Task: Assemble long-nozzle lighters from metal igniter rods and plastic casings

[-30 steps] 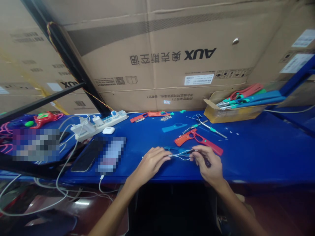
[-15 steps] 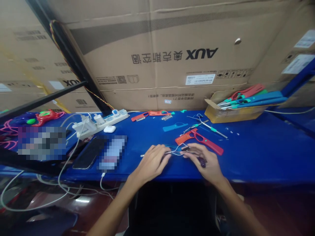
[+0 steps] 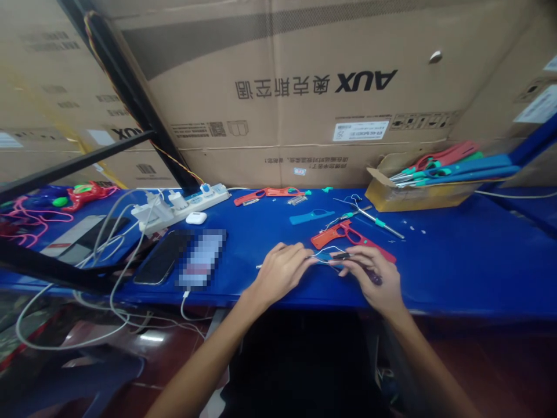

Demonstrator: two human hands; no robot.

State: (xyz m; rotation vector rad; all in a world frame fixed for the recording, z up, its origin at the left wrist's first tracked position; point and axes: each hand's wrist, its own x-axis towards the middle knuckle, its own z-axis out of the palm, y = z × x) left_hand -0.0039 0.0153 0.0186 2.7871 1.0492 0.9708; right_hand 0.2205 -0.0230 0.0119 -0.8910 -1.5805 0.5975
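My left hand (image 3: 285,270) is closed over a thin metal lighter tube; only its tip (image 3: 260,266) sticks out on the left, the rest hidden under my fingers. A looped white wire (image 3: 324,251) runs from my left fingertips to a small black part (image 3: 342,256) pinched in my right hand (image 3: 378,281). A dark purple handle (image 3: 374,277), like a screwdriver's, also lies in the right palm. Between the hands shows a blue plastic piece (image 3: 324,257), partly covered. Just beyond lie a red-orange lighter shell (image 3: 326,235) and a metal tube with a green collar (image 3: 378,222).
A carton (image 3: 418,197) of lighters stands at the back right. Further left are a blue shell half (image 3: 311,217), red shells (image 3: 282,191), a power strip (image 3: 187,208), a white earbud case (image 3: 196,218) and phones (image 3: 161,258). A black metal frame (image 3: 78,159) rises at left.
Both hands have shifted slightly right and away from me. The black part in my right fingers has turned flatter, and the blue piece shows more between the hands. The view has tilted slightly.
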